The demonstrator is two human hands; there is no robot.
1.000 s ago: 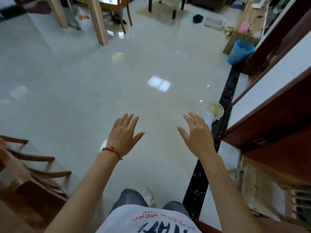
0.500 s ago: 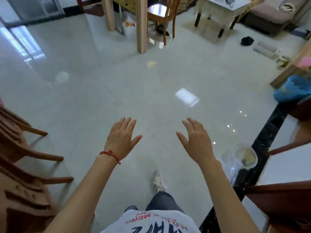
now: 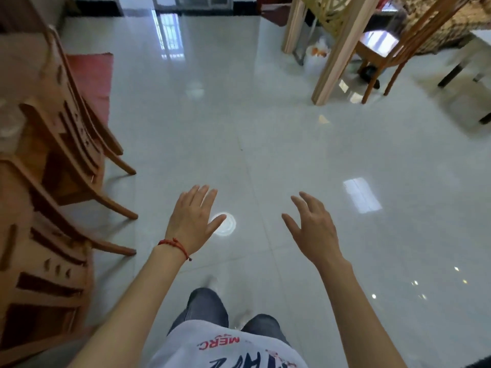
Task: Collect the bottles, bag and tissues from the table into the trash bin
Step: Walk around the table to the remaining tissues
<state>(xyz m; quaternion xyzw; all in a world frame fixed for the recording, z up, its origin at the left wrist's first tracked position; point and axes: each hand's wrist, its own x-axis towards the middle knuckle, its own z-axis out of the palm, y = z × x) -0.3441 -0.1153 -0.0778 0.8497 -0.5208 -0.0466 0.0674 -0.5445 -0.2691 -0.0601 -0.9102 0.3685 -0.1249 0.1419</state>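
Note:
My left hand (image 3: 192,221), with a red cord at the wrist, is held out over the glossy floor, fingers spread and holding nothing. My right hand (image 3: 314,228) is out beside it, also open and holding nothing. No bottle, tissue or table top shows in the head view. A white bag with something orange inside (image 3: 317,55) sits on the floor far ahead, between pale wooden posts.
Wooden chairs (image 3: 61,144) stand close on my left, with a red mat (image 3: 93,75) behind them. Pale wooden posts (image 3: 337,51) and another wooden chair (image 3: 385,49) stand ahead right. A table's dark legs (image 3: 457,70) show at far right. Pale tiled floor (image 3: 239,128) stretches between.
The view has swung left: the plastic-lined bin and blue basket on the right have left the frame, and the chairs on the left now fill more of it. Both hands stay open.

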